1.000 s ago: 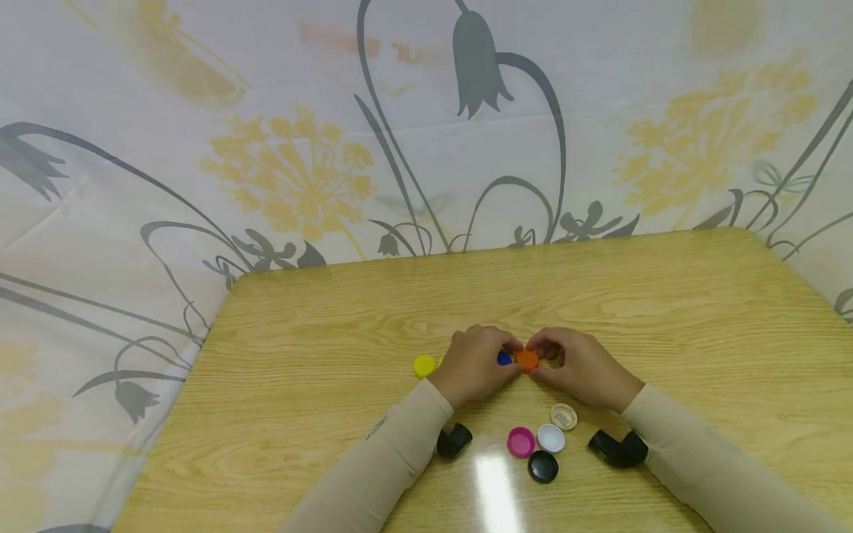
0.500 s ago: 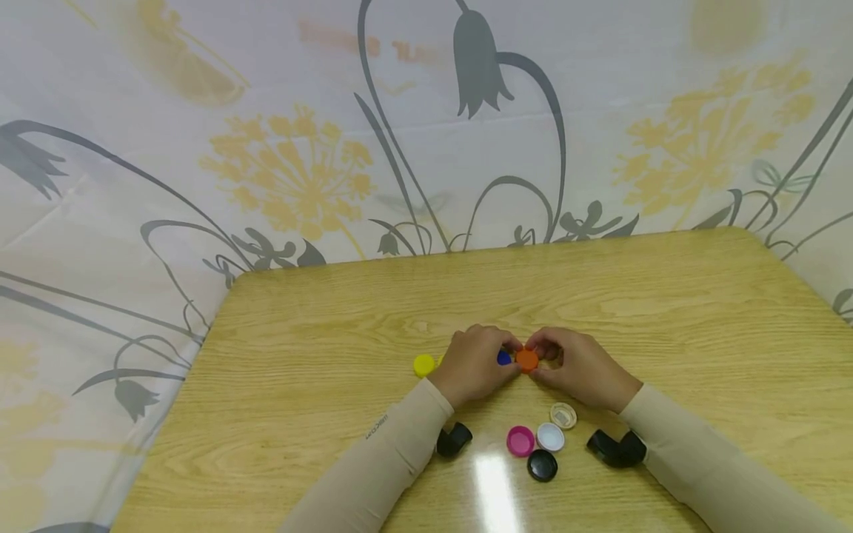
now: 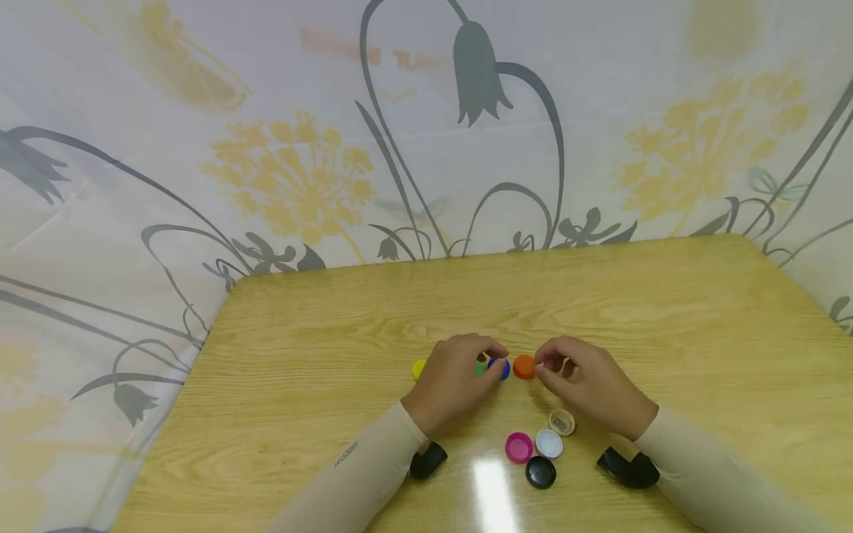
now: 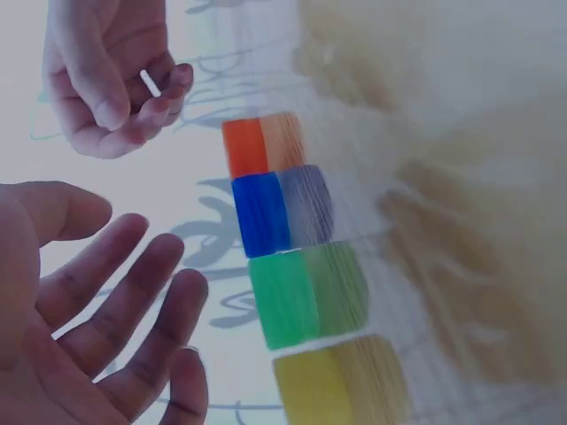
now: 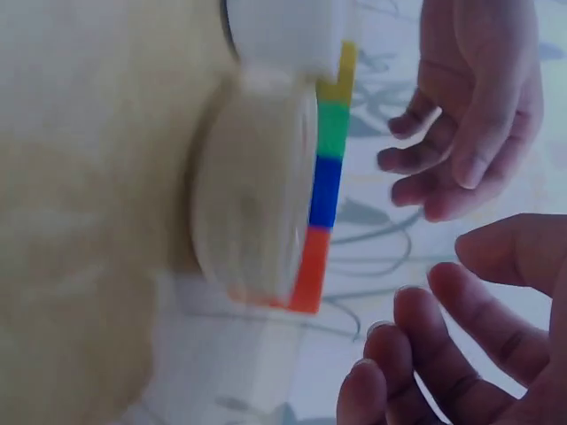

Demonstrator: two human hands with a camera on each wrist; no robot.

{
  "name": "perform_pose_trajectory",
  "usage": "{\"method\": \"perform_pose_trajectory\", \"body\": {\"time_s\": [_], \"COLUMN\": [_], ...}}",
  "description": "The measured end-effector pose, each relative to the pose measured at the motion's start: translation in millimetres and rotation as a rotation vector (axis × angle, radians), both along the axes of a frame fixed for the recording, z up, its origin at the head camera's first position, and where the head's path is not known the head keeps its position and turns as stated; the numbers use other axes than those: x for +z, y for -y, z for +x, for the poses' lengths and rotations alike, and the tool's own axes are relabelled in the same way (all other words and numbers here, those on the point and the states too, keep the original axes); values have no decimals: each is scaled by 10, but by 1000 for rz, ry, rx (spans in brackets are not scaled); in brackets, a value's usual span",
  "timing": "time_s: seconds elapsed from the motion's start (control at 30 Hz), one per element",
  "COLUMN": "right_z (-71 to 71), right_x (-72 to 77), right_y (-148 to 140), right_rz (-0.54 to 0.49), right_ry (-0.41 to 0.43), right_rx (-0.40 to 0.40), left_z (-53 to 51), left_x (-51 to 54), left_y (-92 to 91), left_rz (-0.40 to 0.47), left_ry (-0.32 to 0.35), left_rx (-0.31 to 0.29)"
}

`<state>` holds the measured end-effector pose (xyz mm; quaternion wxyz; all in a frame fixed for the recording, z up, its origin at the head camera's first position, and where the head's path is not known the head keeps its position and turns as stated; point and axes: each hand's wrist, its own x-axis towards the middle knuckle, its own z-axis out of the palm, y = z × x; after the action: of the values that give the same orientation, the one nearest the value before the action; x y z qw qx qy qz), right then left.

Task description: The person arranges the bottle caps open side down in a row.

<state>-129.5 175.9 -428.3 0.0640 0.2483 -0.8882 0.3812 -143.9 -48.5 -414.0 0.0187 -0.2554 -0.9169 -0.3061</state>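
A row of round plastic bottle caps lies on the wooden table: an orange cap (image 3: pixel 524 367), a blue cap (image 4: pixel 260 215), a green cap (image 4: pixel 283 301) and a yellow cap (image 4: pixel 312 390). In the left wrist view they line up side by side. My left hand (image 3: pixel 456 381) hovers over the row, hiding part of it in the head view. Its fingers are loosely bent and hold nothing. My right hand (image 3: pixel 593 377) is just right of the orange cap, apart from it in the wrist views, its relaxed fingers holding nothing.
Nearer me lie a magenta cap (image 3: pixel 519 448), a white cap (image 3: pixel 549 444), a beige cap (image 3: pixel 562 422) and a black cap (image 3: pixel 540 472). A black curved piece (image 3: pixel 629 468) shows by the right wrist, another (image 3: pixel 428 460) by the left. Patterned cloth (image 3: pixel 426 133) hangs behind the table (image 3: pixel 320 326).
Both hands have let go of the orange cap and moved apart, left hand to the left, right hand slightly right. The orange cap stays beside the blue one.
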Motion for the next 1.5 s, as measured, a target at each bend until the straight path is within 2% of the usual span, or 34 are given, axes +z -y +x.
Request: {"method": "perform_pose_trajectory", "body": {"time_s": [0.13, 0.33, 0.53, 0.7, 0.83, 1.0, 1.33, 1.5], "right_z": [140, 252, 304, 300, 301, 309, 317, 331], "right_x": [-6, 4, -1, -19, -31, -34, -63, -67], "right_y": [28, 72, 65, 42, 37, 33, 37, 61], "right_rz": [-23, 25, 139, 168, 157, 158, 169, 176], "right_ry": [-38, -88, -27, 48, 83, 107, 106, 77], "right_rx": [63, 167, 257, 295, 326, 332, 313, 297], "left_z": [138, 272, 293, 280, 293, 315, 325, 321], "left_x": [13, 26, 21, -13, -51, -70, -99, -115], "left_y": [77, 91, 118, 147, 149, 137, 126, 121], "left_rz": [44, -8, -114, -186, -212, -217, -217, -200], "left_ry": [16, 144, 212, 236, 253, 227, 193, 193], "left_rx": [-37, -122, -238, -319, -337, -338, -346, -353]}}
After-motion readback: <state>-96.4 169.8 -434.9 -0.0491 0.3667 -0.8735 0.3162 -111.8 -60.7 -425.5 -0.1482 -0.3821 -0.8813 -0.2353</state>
